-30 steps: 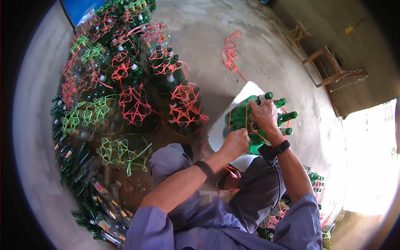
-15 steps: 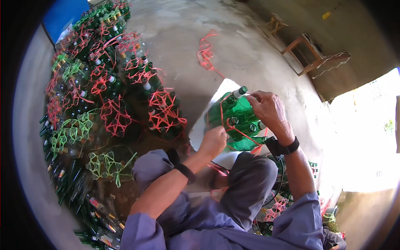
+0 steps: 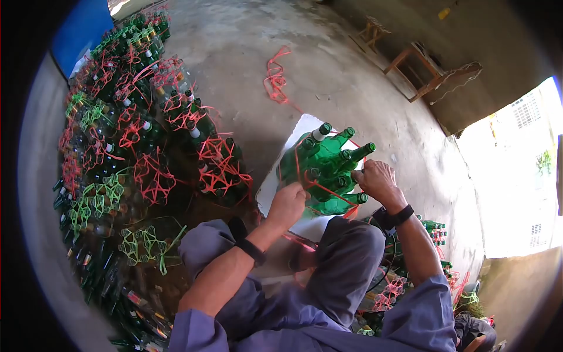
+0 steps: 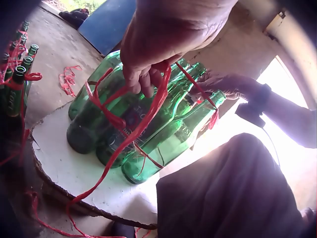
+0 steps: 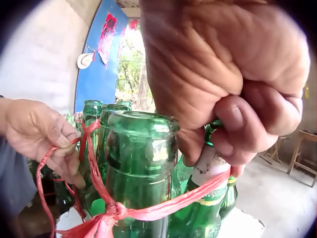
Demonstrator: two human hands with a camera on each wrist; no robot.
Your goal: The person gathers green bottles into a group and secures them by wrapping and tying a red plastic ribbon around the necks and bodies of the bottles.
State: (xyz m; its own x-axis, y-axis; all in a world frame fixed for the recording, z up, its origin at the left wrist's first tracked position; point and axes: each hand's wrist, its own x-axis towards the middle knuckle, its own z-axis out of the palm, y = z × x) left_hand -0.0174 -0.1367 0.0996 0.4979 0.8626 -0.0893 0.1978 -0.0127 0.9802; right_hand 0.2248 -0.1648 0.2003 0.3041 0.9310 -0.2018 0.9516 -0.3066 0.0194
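Several green glass bottles stand bunched together on a white board in front of the person's knees. Red plastic twine runs around them and between their necks, with a knot beside the nearest neck in the right wrist view. The left hand pinches the twine at the bunch's left side, and a loose length hangs from it. On the opposite side, the right hand has its fingers curled round a bottle neck, close above the twine; the palm hides part of that neck.
Many bottles tied with red and green twine crowd the left side. Loose red twine lies on the concrete floor beyond the board. A wooden stool is by the right wall, and more tied bottles stand behind the right arm.
The right hand has left the far necks, passed to the right of the bunch, and now holds a neck on that side. The left hand stays on the twine. The head view has shifted.
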